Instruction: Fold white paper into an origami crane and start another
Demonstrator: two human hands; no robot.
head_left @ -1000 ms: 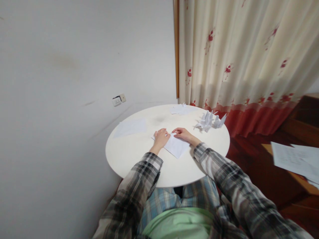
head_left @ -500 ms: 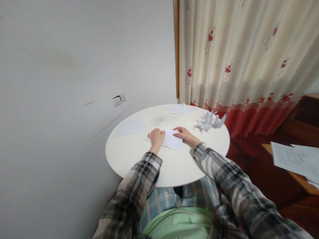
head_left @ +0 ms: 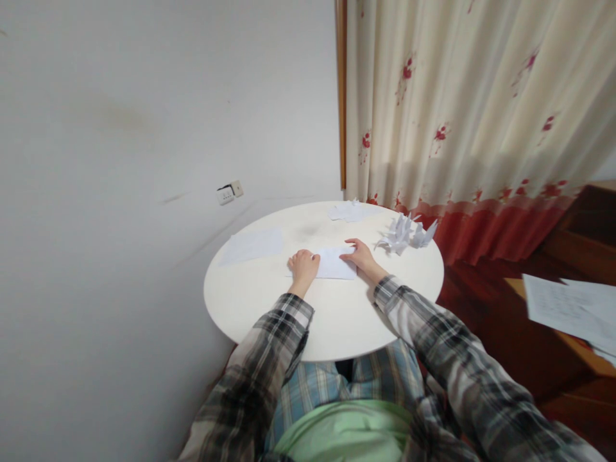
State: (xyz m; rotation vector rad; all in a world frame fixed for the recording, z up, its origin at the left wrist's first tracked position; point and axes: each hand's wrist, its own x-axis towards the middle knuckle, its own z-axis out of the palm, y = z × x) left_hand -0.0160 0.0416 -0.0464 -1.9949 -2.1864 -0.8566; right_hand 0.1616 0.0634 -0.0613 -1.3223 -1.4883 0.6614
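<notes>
A white piece of paper (head_left: 332, 264), seemingly folded into an oblong, lies flat on the round white table (head_left: 337, 327) between my hands. My left hand (head_left: 304, 266) is closed over its left end, fingers curled and thumb pointing right. At the right end, my right hand (head_left: 360, 256) has its thumb on the paper and its index finger stretched past the far edge. The other right fingers are partly hidden. Beyond that hand stand several folded white paper shapes with pointed tips (head_left: 402, 234), bunched together.
A flat white sheet (head_left: 253, 245) lies on the table's left side. More paper pieces (head_left: 349, 210) are at the far edge. A wall with a socket (head_left: 225, 196) borders the left, a flowered curtain (head_left: 457, 128) the back. Printed sheets (head_left: 563, 305) rest on wooden furniture at right.
The paper has turned from a slant to lie nearly level across the table. My right hand has shifted slightly right and its index finger has lifted away from the thumb; my left hand stays almost still.
</notes>
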